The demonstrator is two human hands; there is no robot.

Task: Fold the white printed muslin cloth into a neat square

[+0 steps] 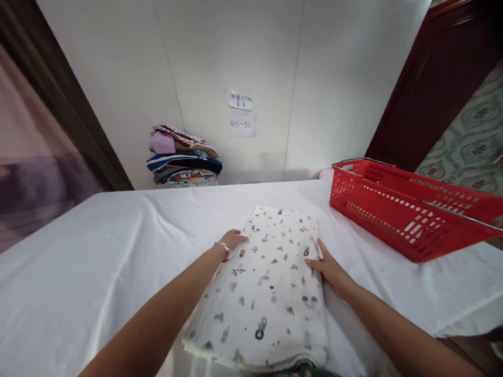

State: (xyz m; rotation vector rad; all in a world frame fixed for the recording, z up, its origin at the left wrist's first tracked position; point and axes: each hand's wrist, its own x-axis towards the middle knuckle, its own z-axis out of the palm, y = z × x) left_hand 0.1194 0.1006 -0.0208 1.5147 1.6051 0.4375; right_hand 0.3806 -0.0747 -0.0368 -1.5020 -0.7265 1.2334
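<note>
A white cloth [271,277] printed with small figures and leaf shapes lies in front of me, folded into a long layered piece. Its near end hangs at the table's front edge. My left hand [233,240], with a bracelet at the wrist, grips the cloth's left edge, thumb on top. On the opposite edge is my right hand [328,268], its thumb over the print and its index finger along the side. The other fingers of both hands are partly hidden.
A white sheet covers the table [129,251]. To the right stands a red plastic basket [385,214] with metal handles. Folded fabrics [184,157] are piled beyond the far edge, against the wall. Two paper notes [242,125] hang there. A curtain [35,141] is at left.
</note>
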